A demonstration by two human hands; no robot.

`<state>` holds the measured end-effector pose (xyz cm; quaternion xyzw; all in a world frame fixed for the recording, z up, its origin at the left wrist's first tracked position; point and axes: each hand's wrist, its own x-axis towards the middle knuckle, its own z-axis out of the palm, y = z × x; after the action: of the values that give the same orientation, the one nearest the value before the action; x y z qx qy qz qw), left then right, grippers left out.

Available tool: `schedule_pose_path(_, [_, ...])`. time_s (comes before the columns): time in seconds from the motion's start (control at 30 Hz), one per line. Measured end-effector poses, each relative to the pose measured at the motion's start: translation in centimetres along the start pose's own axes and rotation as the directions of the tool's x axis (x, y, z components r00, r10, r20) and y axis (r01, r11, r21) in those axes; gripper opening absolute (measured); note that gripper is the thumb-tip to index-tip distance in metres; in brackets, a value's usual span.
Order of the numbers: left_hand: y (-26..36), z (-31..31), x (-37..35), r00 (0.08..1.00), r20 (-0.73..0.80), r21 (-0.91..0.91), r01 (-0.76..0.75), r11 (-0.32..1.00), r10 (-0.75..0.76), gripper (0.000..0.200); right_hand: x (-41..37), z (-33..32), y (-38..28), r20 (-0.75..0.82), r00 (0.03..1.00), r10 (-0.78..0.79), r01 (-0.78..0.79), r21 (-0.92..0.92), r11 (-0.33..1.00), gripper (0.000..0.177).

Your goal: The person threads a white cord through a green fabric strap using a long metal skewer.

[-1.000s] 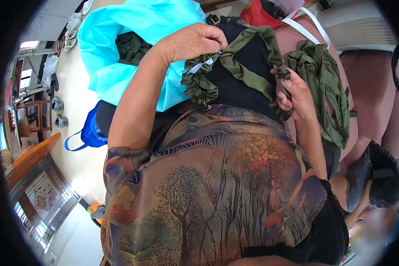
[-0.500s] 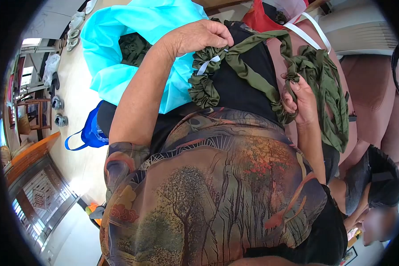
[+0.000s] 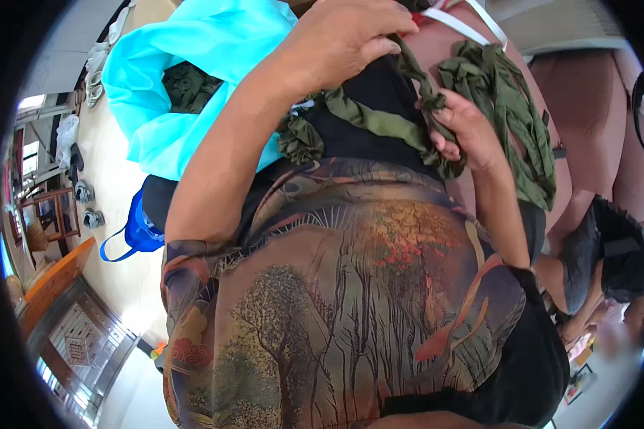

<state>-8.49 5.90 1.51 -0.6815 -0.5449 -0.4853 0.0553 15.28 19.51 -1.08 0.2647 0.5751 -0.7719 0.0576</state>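
My left hand is at the top of the view, thumb and fingers pinching a dark green fabric strip. Lower right, my right hand has its fingers closed round a twisted, gathered part of that strip. Between the hands the strip hangs in a loop over my black-clad lap. Ruffled green scrunchies with a bit of white lie on my lap below my left forearm, partly hidden by it. Beyond my right hand, a heap of loose green strips rests on the pink seat.
A turquoise bag with green fabric inside stands at my left. Below it sits a blue bag. White straps lie at the top right. Another person sits at the lower right. Shoes line the floor at left.
My left hand has left the scrunchies and moved right and up, and now grips the strip near my right hand. My right hand keeps its hold. The whole view has shifted slightly.
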Motion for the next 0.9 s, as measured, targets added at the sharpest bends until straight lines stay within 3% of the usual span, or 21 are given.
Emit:
schedule_pose_path(0.1, [1.1,0.0,2.5,0.904,0.423,0.165,-0.008,0.986,-0.063,0.018,-0.4,-0.5,-1.2,0.083,0.997,-0.005,0.005,-0.005,1.000,0.023])
schedule_pose_path(0.23, [0.8,0.6,1.8,0.845,0.494,0.158,0.143,0.977,-0.204,0.014,-0.8,-0.8,-2.3,0.021,0.999,-0.038,0.040,-0.098,0.994,0.018])
schedule_pose_path(0.33, [-0.6,0.3,1.1,0.838,0.519,0.068,0.153,0.986,-0.166,0.015,-0.9,-1.1,-3.0,0.008,1.000,-0.030,0.031,-0.148,0.989,0.016])
schedule_pose_path(0.43, [0.0,1.4,0.1,0.849,0.432,0.060,0.309,0.949,-0.304,0.013,-0.4,-0.8,-3.0,0.046,0.996,-0.073,0.081,-0.195,0.977,0.022])
schedule_pose_path(0.53, [1.2,2.8,0.7,0.839,0.502,0.089,0.193,0.977,-0.211,0.011,0.3,1.0,-3.5,0.085,0.986,-0.147,0.157,-0.126,0.980,0.030])
schedule_pose_path(0.63, [1.7,3.8,1.2,0.812,0.514,0.103,0.260,0.960,-0.275,0.010,0.7,1.3,-4.1,0.087,0.987,-0.132,0.153,-0.329,0.932,0.036])
schedule_pose_path(0.73, [2.0,3.9,0.9,0.748,0.515,0.015,0.480,0.877,-0.418,0.007,-0.2,2.1,-4.5,0.069,0.985,-0.156,0.170,-0.477,0.863,0.038])
schedule_pose_path(0.77, [2.0,3.9,0.7,0.722,0.521,-0.002,0.534,0.845,-0.455,0.007,0.4,2.2,-4.0,0.061,0.947,-0.316,0.293,-0.571,0.767,0.040])
schedule_pose_path(0.83, [2.2,4.0,0.8,0.789,0.442,0.008,0.472,0.881,-0.427,0.007,1.8,2.7,-3.0,0.099,0.792,-0.602,0.468,-0.731,0.496,0.043])
schedule_pose_path(0.9, [2.2,3.3,1.2,0.803,0.381,0.007,0.492,0.870,-0.458,0.010,2.1,3.1,-3.1,-0.041,0.839,-0.542,0.382,-0.665,0.642,0.035])
